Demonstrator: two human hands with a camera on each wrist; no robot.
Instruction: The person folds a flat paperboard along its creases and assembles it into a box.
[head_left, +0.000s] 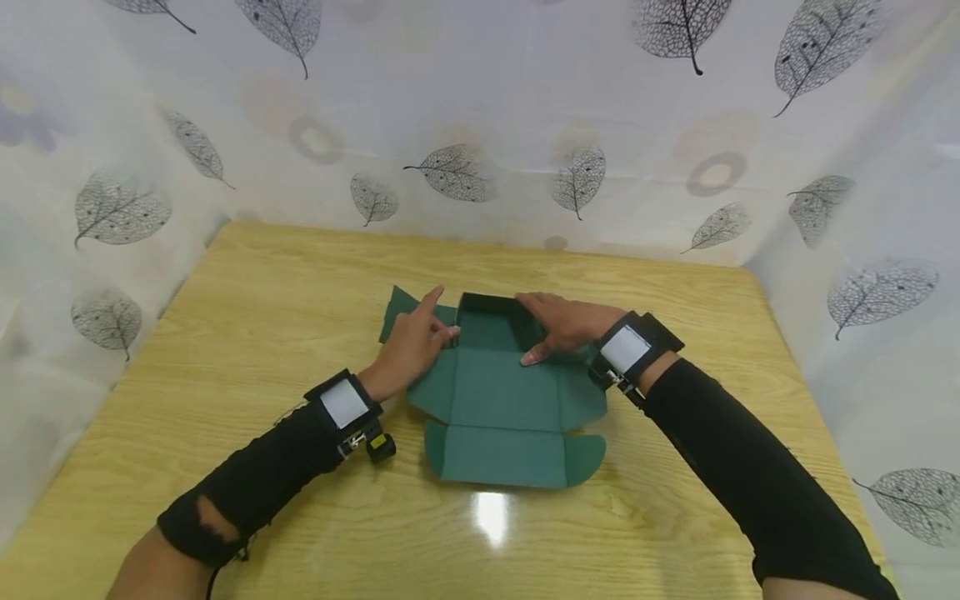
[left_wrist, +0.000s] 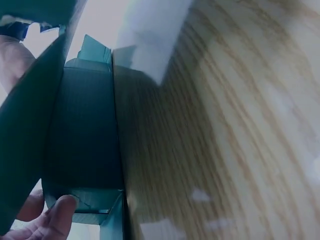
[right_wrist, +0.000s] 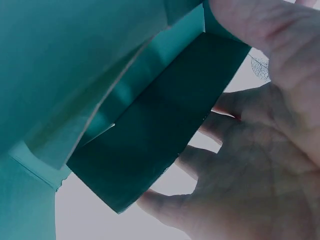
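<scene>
A green cardboard box [head_left: 504, 392], partly folded, lies on the table with its front flap [head_left: 502, 458] spread flat toward me. Its back wall [head_left: 487, 305] stands up. At the back left corner, my left hand [head_left: 411, 348] pinches the card beside a raised flap [head_left: 396, 312], its index finger pointing away. In the left wrist view, the fingertips [left_wrist: 62, 212] press at the end of a long green panel [left_wrist: 90, 125]. My right hand [head_left: 573, 323] grips the back right corner, thumb inside. The right wrist view has its fingers spread along the edge of a dark green panel [right_wrist: 155, 120].
The pale wooden table [head_left: 300, 283] reaches out around the box on every side. Behind it hangs a white curtain [head_left: 510, 100] printed with grey leaves. Both forearms carry black sleeves [head_left: 750, 467] and strapped wrist devices [head_left: 345, 404].
</scene>
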